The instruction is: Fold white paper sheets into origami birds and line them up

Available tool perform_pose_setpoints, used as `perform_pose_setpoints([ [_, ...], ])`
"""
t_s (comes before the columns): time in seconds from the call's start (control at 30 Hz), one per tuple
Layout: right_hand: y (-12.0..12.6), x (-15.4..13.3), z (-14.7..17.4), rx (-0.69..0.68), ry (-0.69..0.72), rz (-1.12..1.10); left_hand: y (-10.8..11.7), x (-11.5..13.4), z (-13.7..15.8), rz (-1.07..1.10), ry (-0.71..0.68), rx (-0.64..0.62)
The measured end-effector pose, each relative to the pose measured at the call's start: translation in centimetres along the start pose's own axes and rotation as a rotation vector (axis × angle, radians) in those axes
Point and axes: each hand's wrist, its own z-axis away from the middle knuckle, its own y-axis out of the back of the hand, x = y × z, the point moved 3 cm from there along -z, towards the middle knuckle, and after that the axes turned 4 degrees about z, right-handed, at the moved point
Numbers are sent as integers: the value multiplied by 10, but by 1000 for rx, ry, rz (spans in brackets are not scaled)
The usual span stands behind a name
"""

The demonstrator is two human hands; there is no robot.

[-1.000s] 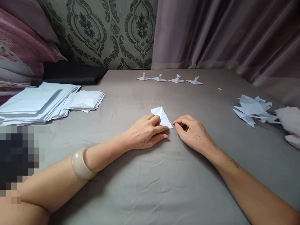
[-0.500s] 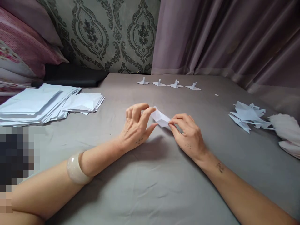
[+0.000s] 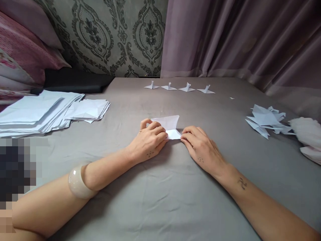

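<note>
A small sheet of white folded paper (image 3: pixel 173 134) lies on the grey cloth in front of me, its back flap standing up. My left hand (image 3: pixel 153 138) is closed on the paper's left side, fingers curled and covering that part. At the right corner, my right hand (image 3: pixel 198 142) pinches the paper between thumb and fingertips. Beyond my hands, several folded paper birds (image 3: pixel 187 87) stand in a row near the far edge.
At the left are a stack of white paper sheets (image 3: pixel 27 112) and a smaller pile of folded papers (image 3: pixel 87 109). A heap of folded paper pieces (image 3: pixel 267 118) lies at the right, beside a pale cloth (image 3: pixel 306 135). A purple curtain (image 3: pixel 200 36) hangs behind.
The paper has come down to the cloth and turned, with its back flap now upright. My left hand has closed from spread fingers onto it; my right hand still pinches its corner.
</note>
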Motion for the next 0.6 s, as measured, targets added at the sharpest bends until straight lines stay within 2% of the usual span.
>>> perform_pose_setpoints([
  [0.13,-4,3,-2,-15,-102,-118,-1,-1,-2,50,55,-12],
  [0.37,-9,2,-8,0,-231,-149,-6,-3,-11,131,253,-7],
  [0.5,-11,2,-9,5,-257,-120,-10,-8,-14,208,369,-21],
  [0.6,-11,0,-9,34,-200,-132,-11,-12,-13,278,405,-23],
])
